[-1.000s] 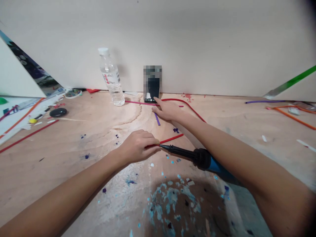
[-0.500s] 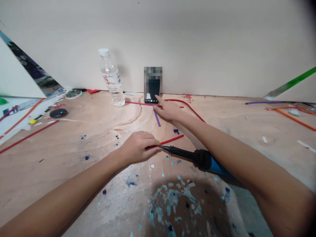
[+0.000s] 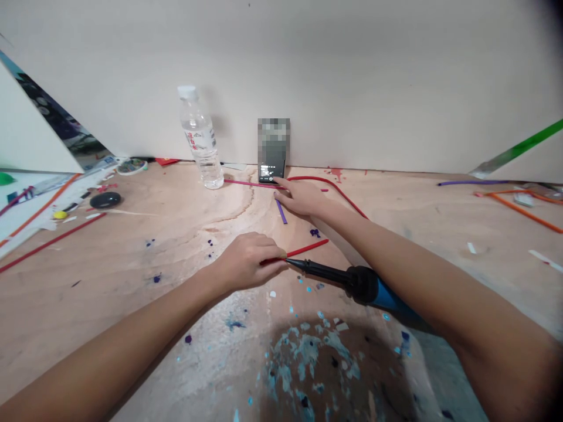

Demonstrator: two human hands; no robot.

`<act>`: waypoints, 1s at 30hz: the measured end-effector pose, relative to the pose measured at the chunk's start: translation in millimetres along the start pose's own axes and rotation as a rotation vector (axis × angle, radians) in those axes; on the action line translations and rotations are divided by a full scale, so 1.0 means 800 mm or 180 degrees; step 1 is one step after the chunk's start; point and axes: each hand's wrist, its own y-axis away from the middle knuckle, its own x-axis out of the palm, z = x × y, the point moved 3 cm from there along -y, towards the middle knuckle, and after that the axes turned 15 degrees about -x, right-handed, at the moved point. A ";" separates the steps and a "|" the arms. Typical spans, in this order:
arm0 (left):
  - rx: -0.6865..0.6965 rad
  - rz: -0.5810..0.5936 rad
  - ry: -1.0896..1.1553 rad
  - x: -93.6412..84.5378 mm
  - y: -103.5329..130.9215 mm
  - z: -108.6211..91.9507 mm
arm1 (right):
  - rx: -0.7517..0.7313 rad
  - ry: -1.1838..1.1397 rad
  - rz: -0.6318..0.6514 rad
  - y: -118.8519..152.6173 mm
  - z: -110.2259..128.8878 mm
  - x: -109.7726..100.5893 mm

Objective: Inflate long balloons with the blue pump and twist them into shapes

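Note:
My left hand [image 3: 251, 259] pinches a short red strip [image 3: 308, 248], whose free end points right. The black nozzle of a blue and black pump [image 3: 361, 283] meets the strip beside those fingertips. Farther back, my right hand [image 3: 303, 197] reaches to the lower edge of a phone [image 3: 273, 152] propped against the wall, its fingers apart and holding nothing. The phone's upper part is pixelated. Below the right fingertips lies a short purple strip [image 3: 281, 211]. A thin pink strip [image 3: 246, 183] runs behind that hand, and a longer red strip [image 3: 341, 190] curves past it.
A water bottle [image 3: 202, 140] stands left of the phone. At the left are a black oval object [image 3: 105, 200], a small dish [image 3: 132, 166] and a long red strip [image 3: 53, 242]. Orange strips [image 3: 523, 209] and a green-striped tube [image 3: 523, 146] are at the right.
My right index finger has moved slightly left and down along the phone's lower edge. The phone's screen display has changed. My left hand still pinches the red strip.

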 end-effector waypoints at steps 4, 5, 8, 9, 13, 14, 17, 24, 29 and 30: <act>0.0010 -0.0025 0.0002 0.000 0.001 0.000 | -0.0124 0.0070 0.0082 0.000 0.000 0.001; 0.0012 -0.0033 -0.0001 0.000 0.001 0.000 | -0.0131 0.0093 0.0097 0.000 0.000 0.001; 0.0012 -0.0030 -0.0012 -0.001 0.000 -0.001 | -0.0139 0.0162 0.0112 -0.002 -0.001 0.002; 0.0012 -0.0028 -0.0015 -0.001 0.000 -0.001 | -0.0126 0.0177 0.0117 -0.002 -0.001 0.002; 0.0029 -0.0034 -0.0020 -0.001 0.000 -0.002 | -0.0078 0.0198 0.0152 -0.004 -0.001 0.003; 0.0029 -0.0035 -0.0019 -0.001 0.000 -0.002 | -0.0068 0.0206 0.0159 -0.004 0.000 0.002; 0.0015 -0.0035 -0.0023 -0.001 0.000 -0.002 | 0.0009 0.0225 0.0155 -0.005 0.001 0.002; -0.0002 -0.0032 -0.0025 -0.001 -0.001 -0.002 | 0.0221 0.0222 0.0102 -0.005 0.000 0.002; -0.0018 -0.0020 -0.0016 -0.001 -0.001 -0.002 | 0.0201 0.0240 0.0070 -0.003 0.001 0.002; -0.0017 -0.0022 -0.0017 -0.001 -0.001 -0.002 | 0.0192 0.0251 0.0054 -0.003 0.001 0.002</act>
